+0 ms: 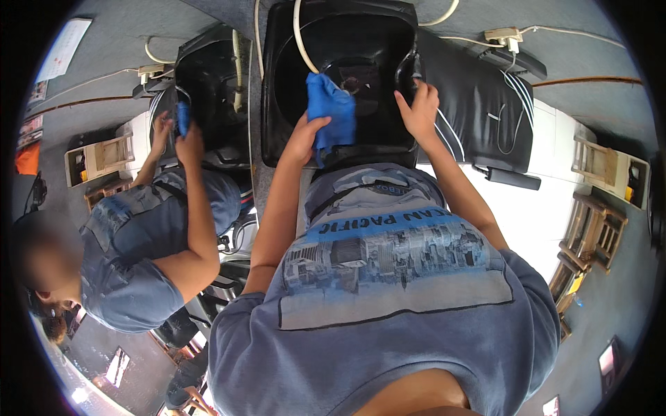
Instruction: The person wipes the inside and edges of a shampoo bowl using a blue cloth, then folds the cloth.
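Observation:
A blue cloth [331, 112] hangs from my left hand [304, 139], gripped between thumb and fingers and slightly blurred. It hangs over a black shampoo basin [291, 151]. A pale hose [302, 39] runs down from the top into the basin and its lower end disappears at the cloth; I cannot tell whether they touch. At the basin's right side, my right hand [420, 112] grips the curved neck-rest rim [411, 65], thumb on the inner side and fingers on the outer side. A drain area [354, 83] shows dimly in the basin floor.
A black padded salon couch [458, 99] with white stripes adjoins the basin on the right, with a thin white cable [502, 127] on it. A power strip [503, 35] sits on the wall. The mirror's edge [252, 104] stands close left. Wooden furniture [590, 229] is farther right.

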### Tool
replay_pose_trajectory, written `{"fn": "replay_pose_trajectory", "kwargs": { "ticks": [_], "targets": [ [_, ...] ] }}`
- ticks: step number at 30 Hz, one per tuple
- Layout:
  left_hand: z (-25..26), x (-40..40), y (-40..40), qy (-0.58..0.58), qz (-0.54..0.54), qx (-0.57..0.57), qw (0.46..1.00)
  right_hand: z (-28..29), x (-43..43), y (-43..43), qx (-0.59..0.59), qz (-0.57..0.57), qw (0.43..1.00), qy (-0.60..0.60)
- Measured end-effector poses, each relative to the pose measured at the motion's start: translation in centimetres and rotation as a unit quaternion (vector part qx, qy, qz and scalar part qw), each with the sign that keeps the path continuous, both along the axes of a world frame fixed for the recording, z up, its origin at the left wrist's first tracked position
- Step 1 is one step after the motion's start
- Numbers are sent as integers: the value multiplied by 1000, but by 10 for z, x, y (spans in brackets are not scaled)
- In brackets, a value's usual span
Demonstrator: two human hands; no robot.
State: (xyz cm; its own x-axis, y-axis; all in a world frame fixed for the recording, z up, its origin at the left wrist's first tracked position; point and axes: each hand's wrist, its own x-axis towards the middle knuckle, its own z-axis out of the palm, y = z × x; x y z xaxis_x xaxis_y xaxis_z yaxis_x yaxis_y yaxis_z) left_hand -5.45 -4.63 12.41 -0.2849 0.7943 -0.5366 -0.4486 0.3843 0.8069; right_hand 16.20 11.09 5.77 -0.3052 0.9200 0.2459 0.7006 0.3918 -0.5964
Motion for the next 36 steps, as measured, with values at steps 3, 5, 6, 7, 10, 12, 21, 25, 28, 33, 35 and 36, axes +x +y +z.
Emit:
{"fn": "replay_pose_trajectory", "kwargs": {
  "ticks": [3, 5, 6, 7, 10, 12, 21, 25, 28, 33, 35, 36],
  "targets": [
    [-38, -20, -34, 358, 54, -43, 931, -38, 25, -19, -150, 3, 982, -116],
    [-38, -11, -55, 603, 75, -64, 792, -50, 36, -27, -183, 30, 981, -64],
    [-35, -11, -63, 620, 47, -67, 780, -49, 38, -24, -181, 31, 982, -48],
    [-34, -6, -70, 649, 19, -79, 757, -49, 38, -23, -180, 31, 983, -32],
    [-45, 9, -94, 674, -104, -183, 708, -46, 33, -26, -195, 5, 980, -33],
    [-61, 12, -108, 720, -131, -173, 659, -41, 30, -27, -196, 8, 980, -21],
    [-57, -6, -101, 727, -170, -131, 653, -45, 34, -25, -166, 17, 986, 23],
    [-56, -7, -94, 705, -176, -124, 676, -45, 35, -27, -158, 15, 987, 33],
    [-64, 4, -76, 704, -146, -148, 680, -44, 36, -28, -147, 19, 988, 41],
    [-65, 19, -43, 688, -155, -147, 694, -46, 36, -26, -150, 15, 987, 51],
    [-62, 19, -36, 673, -201, -100, 704, -47, 37, -26, -159, 11, 986, 55],
    [-60, 17, -34, 665, -237, -70, 704, -46, 36, -26, -166, 12, 984, 54]
  ]
}}
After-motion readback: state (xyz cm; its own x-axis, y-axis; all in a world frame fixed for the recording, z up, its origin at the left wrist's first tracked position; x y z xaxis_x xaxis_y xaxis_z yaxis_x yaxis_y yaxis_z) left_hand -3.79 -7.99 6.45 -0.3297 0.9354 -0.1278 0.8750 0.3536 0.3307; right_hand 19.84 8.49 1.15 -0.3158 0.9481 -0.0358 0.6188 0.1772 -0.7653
